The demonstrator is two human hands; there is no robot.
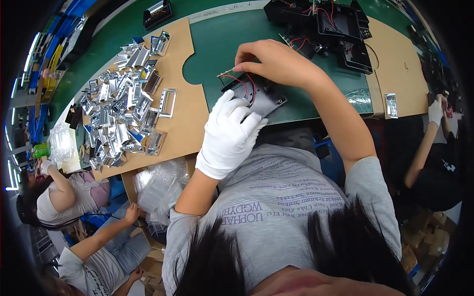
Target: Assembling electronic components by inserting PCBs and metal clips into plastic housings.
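Observation:
A black plastic housing [269,100] lies on the green mat in front of me, with red wires [254,89] looping out of it. In its white glove, my left hand [227,133] grips the housing's near left side with bent fingers. My bare right hand [269,61] reaches over the far side, thumb and forefinger pinched on the end of a narrow circuit board [226,73]. The red wires run from this board into the housing. My right fingers hide part of the housing's far edge.
A heap of shiny silver frames [121,108] covers the brown board [190,118] at left. More black housings with wires [340,24] are stacked at far right. One silver piece [391,105] lies on the right board. Clear plastic bags [160,187] fill a box. Other people sit on both sides.

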